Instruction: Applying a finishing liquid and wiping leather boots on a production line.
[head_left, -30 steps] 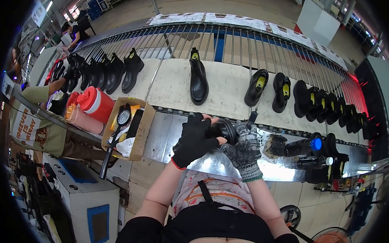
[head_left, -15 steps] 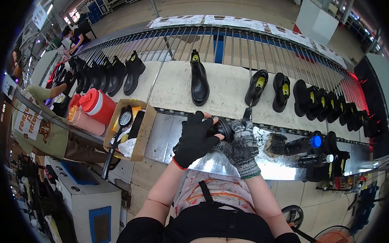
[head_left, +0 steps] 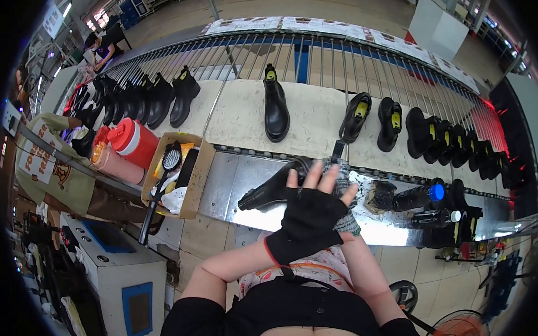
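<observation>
On the metal ledge (head_left: 227,181), just in front of the belt (head_left: 318,113), a black boot (head_left: 271,190) lies slantwise, its nearer end pointing left and its farther end next to the hands. Left hand (head_left: 316,220), in a black fingerless glove, is released: fingers spread, back upward, nothing seen in it. It crosses in front of the right hand (head_left: 343,178), and whether the two touch I cannot tell. Right hand wears a grey knitted glove and is mostly hidden; a dark, slim tool (head_left: 338,149) juts out past it, but how its fingers close, on tool or boot, I cannot tell.

To the right on the ledge sit a dark-stained pad (head_left: 379,197), a blue-capped bottle (head_left: 413,198) and a white-capped bottle (head_left: 430,219), both tilted over. To the left is a cardboard box (head_left: 202,180) with a brush (head_left: 171,158) inside, and beside it a red jug (head_left: 133,142) and a pink bottle (head_left: 120,164).

Up on the belt, a single boot (head_left: 275,112) stands across from the hands, two shoes (head_left: 358,116) stand right of it, and longer rows of black footwear fill both ends. At far left stands a co-worker (head_left: 73,173) in a pale green shirt
</observation>
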### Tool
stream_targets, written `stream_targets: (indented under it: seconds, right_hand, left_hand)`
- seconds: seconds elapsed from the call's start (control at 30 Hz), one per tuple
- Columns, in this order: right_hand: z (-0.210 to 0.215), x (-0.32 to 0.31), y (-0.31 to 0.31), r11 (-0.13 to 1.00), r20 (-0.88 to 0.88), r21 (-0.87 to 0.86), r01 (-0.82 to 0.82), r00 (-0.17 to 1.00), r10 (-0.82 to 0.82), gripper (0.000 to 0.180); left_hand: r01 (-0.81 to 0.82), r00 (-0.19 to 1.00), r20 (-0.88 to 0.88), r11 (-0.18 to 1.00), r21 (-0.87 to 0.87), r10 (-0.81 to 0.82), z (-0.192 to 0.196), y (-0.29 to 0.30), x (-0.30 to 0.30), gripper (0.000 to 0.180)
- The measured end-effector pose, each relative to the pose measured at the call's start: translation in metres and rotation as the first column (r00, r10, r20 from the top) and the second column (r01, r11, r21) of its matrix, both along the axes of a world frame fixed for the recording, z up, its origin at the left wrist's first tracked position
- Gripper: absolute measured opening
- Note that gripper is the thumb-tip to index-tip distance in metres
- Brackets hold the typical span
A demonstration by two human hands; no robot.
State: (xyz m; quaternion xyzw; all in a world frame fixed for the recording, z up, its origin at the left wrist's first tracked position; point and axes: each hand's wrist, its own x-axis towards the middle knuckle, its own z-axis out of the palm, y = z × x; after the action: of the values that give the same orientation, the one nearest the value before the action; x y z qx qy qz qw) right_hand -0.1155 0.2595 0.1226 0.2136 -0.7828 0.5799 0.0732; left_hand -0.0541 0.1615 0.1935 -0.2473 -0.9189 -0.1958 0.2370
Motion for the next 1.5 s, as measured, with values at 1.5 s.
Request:
stream_targets:
  seconds: [1.5]
  right_hand:
    - [-0.053, -0.019, 0.011, 0.964, 0.047, 0.229, 0.135, 0.988, -0.149, 0.030]
  left_hand:
    - [0.207, 0.977, 0.075, 0.976, -0.073, -0.201, -0.017, -0.006, 0.009, 0.056]
